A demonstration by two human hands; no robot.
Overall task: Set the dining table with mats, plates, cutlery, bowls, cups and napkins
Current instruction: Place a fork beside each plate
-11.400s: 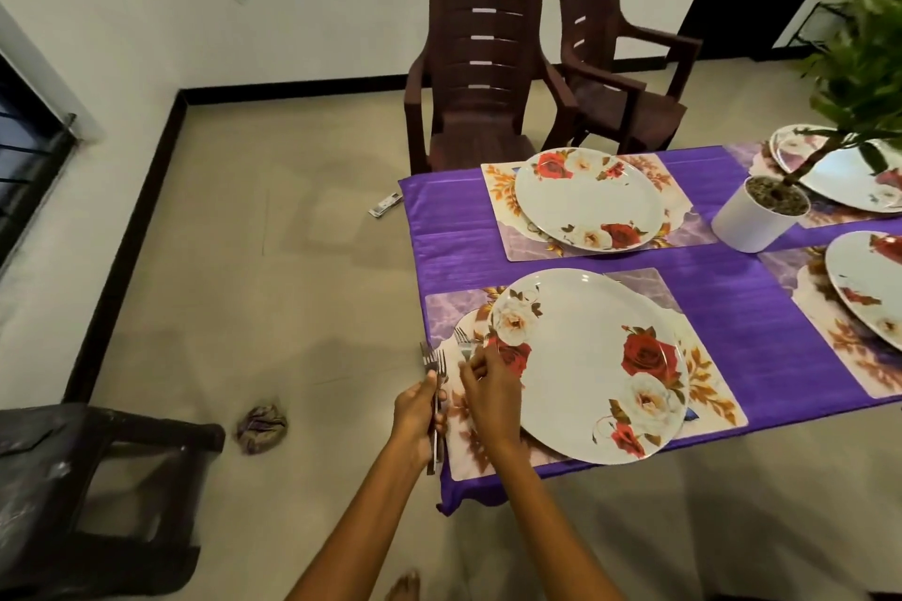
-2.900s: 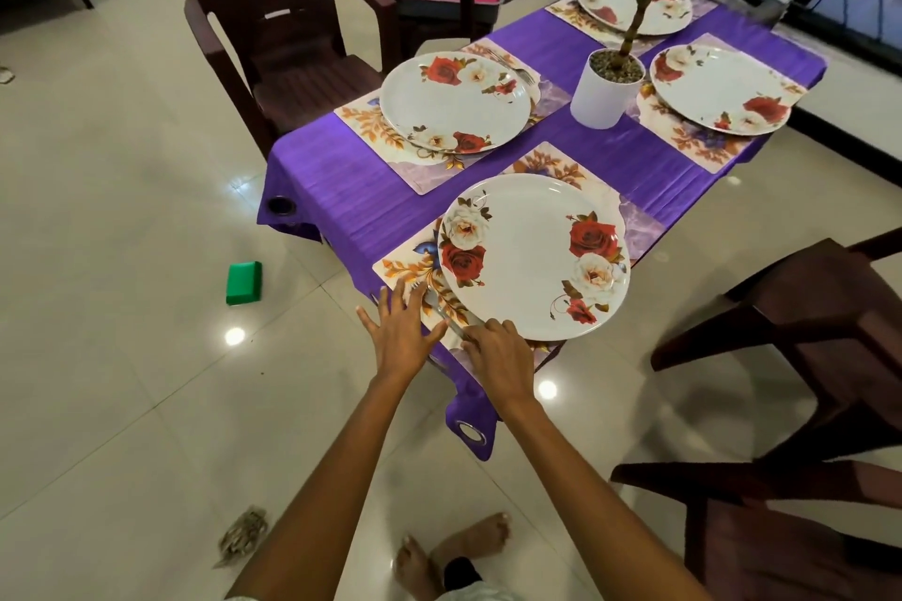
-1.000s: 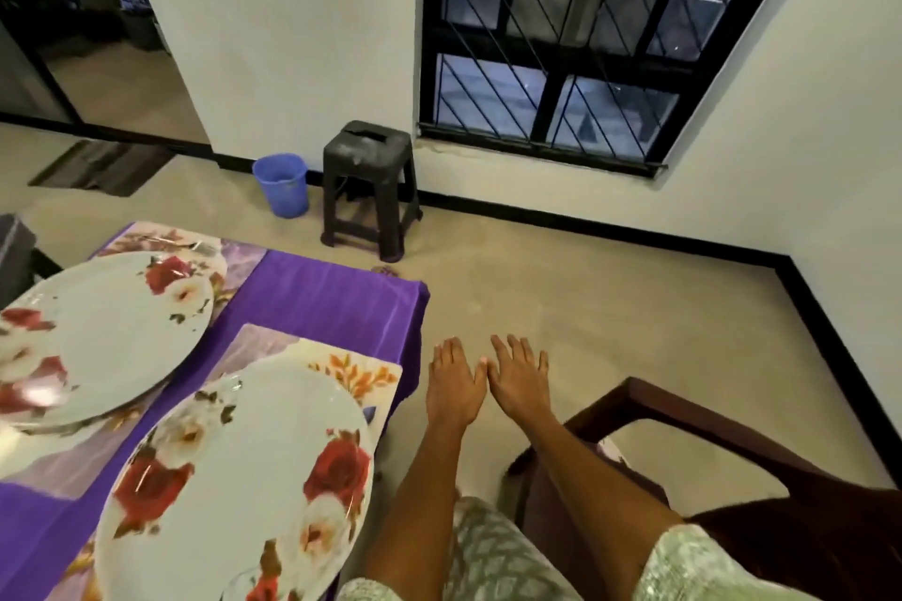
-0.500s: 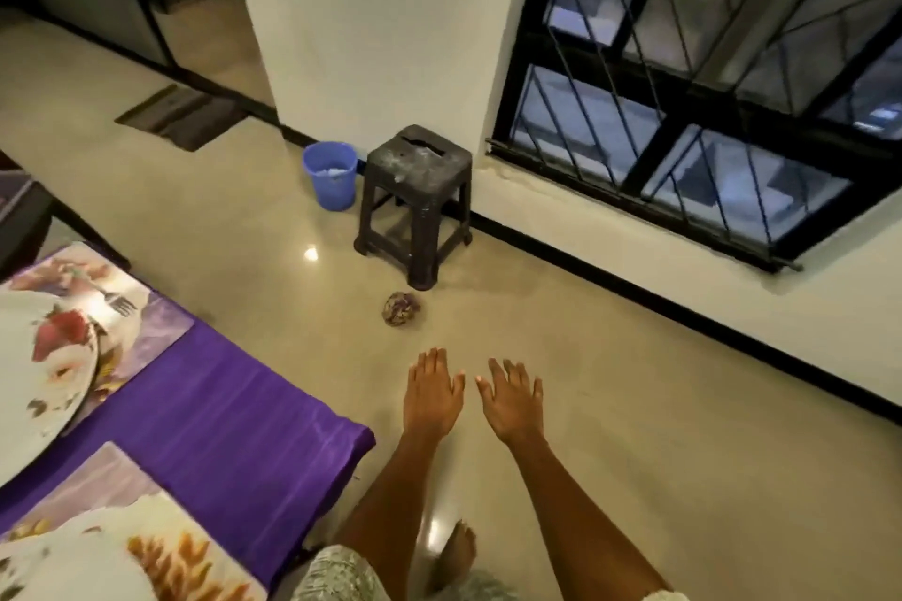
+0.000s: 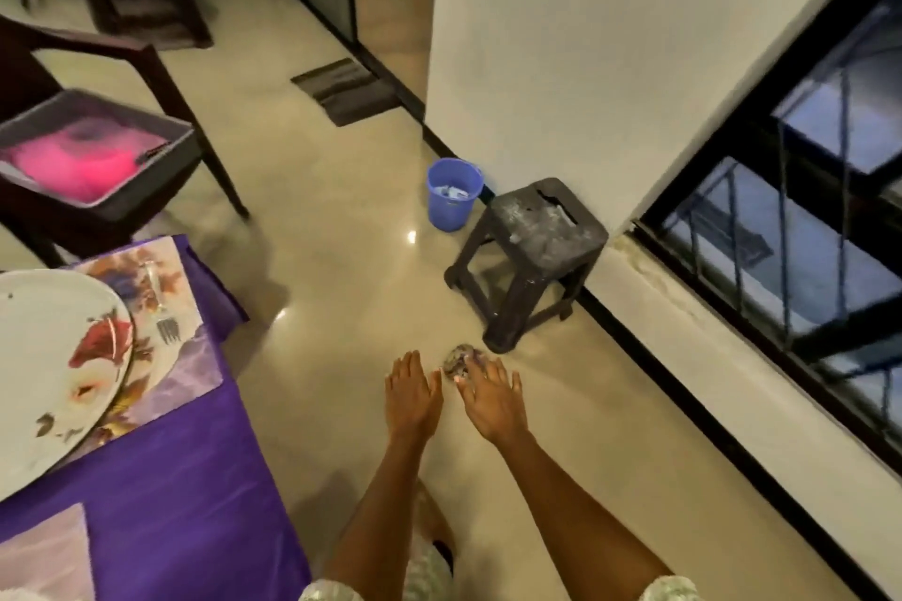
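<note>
At nine o'clock the purple-clothed bench (image 5: 161, 478) carries a floral mat (image 5: 180, 371), a flowered dinner plate (image 5: 53, 356) and, just beside the plate's rim, a fork (image 5: 166, 325) lying on the mat. Across the floor at one o'clock stand a dark stool (image 5: 537, 249) and a blue bucket (image 5: 454, 193). Both hands hover over the floor, off the bench: left hand (image 5: 412, 393) and right hand (image 5: 490, 398), each grip released, fingers straight, holding nothing. That plate looks rigid, glossy and breakable; taking it by opposite rims seems safest. The fork, light and stiff, lifts best by its handle.
</note>
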